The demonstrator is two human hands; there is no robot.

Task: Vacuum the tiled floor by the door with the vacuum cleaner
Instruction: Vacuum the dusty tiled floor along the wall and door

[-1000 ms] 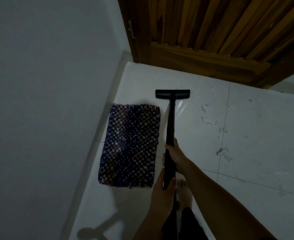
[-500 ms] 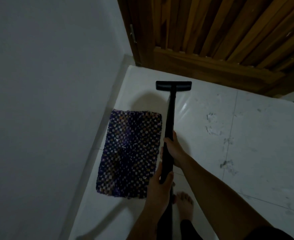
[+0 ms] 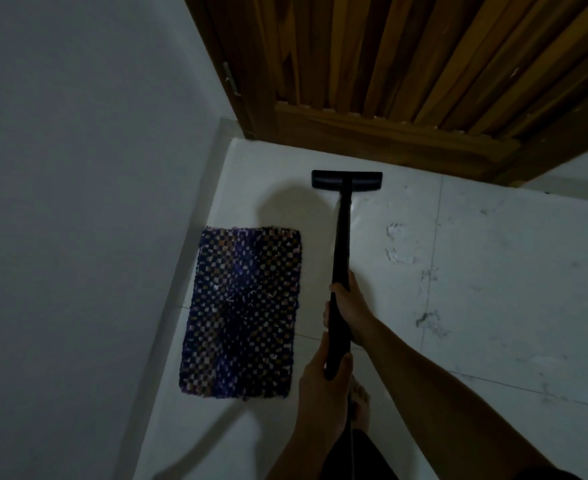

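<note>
Down on the white tiled floor (image 3: 493, 306), the vacuum cleaner (image 3: 341, 258) has its flat black head close to the wooden door (image 3: 407, 81), just past the checkered mat (image 3: 244, 313). Both hands grasp its black wand: right hand (image 3: 349, 306) higher, left hand (image 3: 320, 382) at the near end, fingers clenched around it.

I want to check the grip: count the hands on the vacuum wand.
2. The right hand grips the black vacuum wand farther down toward the floor head; the left hand holds its near end, closer to the body. None seems hidden.
</note>
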